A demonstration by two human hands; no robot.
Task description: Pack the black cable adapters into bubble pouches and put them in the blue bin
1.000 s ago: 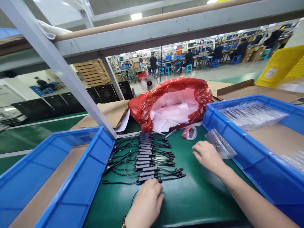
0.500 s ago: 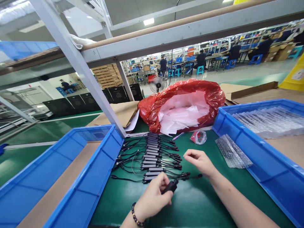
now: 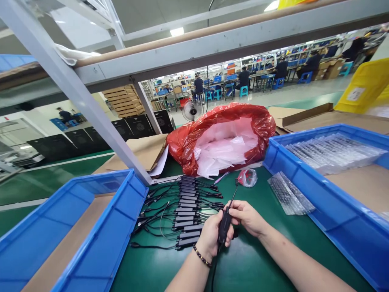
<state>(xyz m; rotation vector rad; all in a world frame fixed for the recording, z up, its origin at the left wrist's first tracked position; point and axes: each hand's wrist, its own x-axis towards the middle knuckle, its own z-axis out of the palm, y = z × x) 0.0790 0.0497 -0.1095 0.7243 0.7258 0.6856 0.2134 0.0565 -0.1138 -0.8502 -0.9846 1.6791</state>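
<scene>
My left hand point(image 3: 212, 237) is closed round a slim black adapter block point(image 3: 225, 223), held upright above the green mat. Its thin black cable point(image 3: 234, 192) sticks up and away from the block; another length hangs down past my wrist. My right hand point(image 3: 247, 217) pinches the top of the same block where the cable leaves it. Just left of my hands lies a neat row of several identical black adapters with cables point(image 3: 186, 211).
A blue bin point(image 3: 100, 239) with a cardboard liner stands at the left, another blue bin point(image 3: 291, 178) of clear bagged parts at the right. A stack of clear bags point(image 3: 288, 194) and a red plastic bag point(image 3: 188, 142) of white pouches lie behind. A grey frame post point(image 3: 91, 109) slants overhead.
My left hand picked one adapter off the near end of the row and raised it upright. My right hand came in from beside the clear bags and took hold of its top.
</scene>
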